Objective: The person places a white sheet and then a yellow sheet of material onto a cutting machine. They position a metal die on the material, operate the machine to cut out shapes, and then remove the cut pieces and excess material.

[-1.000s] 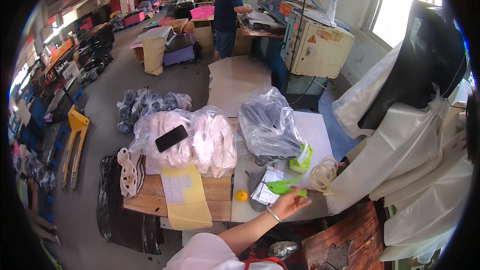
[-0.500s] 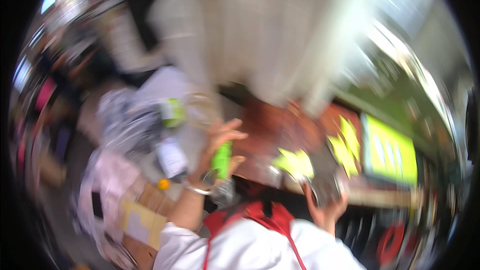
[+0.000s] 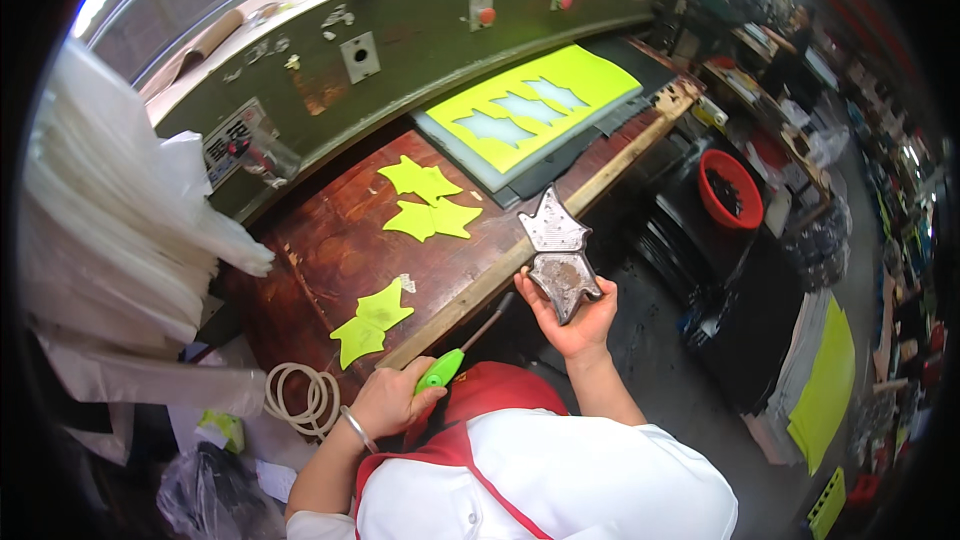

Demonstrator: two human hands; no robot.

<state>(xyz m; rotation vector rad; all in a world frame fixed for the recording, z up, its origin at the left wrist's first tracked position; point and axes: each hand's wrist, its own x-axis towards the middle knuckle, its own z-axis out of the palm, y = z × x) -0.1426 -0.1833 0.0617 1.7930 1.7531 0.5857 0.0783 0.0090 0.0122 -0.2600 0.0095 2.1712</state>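
My left hand (image 3: 395,398) is wrapped round the bright green handle of a tool with a thin shaft (image 3: 440,370); the shaft points up and right towards the table edge. I cannot tell its exact kind. In my right hand (image 3: 578,325) is a metal cutting die (image 3: 556,240), shaped like two pointed leaves joined in the middle, held up beside the table edge. Near the left hand lies a yellow-green cut piece (image 3: 372,323) with pointed corners. Further up the table several more such pieces (image 3: 430,202) overlap.
A yellow-green sheet (image 3: 590,65) with several cut-out holes lies on a pale board at the far end of the reddish table (image 3: 315,230). White plastic sheeting (image 3: 120,230) hangs at left, above a coiled hose (image 3: 302,400). A red basket (image 3: 730,188) and stacked sheets (image 3: 825,380) stand at right.
My view has swung and steadied; the table now shows at centre. My left hand's fingers have closed round the green handle. The die in my right hand is raised beside the table edge.
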